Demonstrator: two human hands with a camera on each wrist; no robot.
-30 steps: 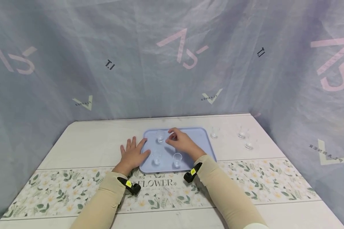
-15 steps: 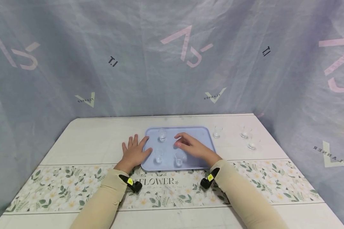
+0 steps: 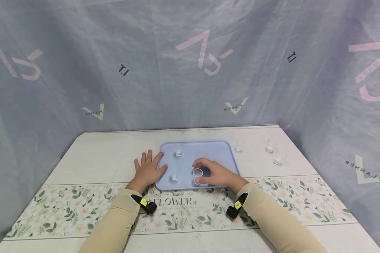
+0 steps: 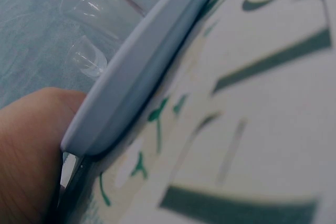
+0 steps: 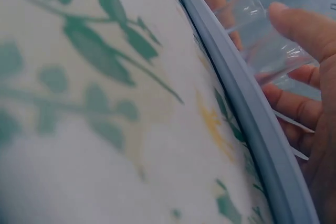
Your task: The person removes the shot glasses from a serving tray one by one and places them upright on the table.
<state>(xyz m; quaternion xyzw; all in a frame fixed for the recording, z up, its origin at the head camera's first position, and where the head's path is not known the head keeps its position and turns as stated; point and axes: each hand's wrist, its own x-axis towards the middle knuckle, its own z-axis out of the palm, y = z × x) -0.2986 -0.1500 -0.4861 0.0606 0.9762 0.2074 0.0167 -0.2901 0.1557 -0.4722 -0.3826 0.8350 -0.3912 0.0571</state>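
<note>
Clear cup (image 3: pixel 197 174) gripped by right hand (image 3: pixel 216 174).

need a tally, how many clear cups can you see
6: three on the tray, far cup, near cup, and one the right hand grips; three on the table right.

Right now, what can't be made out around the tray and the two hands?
- Right hand grips a clear cup; its base contact with the tray is hidden by fingers in the head view.
- Left hand: left wrist view is filled by the tray rim, fingers cut off.
- Three cups on the table, e.g. the nearest: too small to tell contents.
</note>
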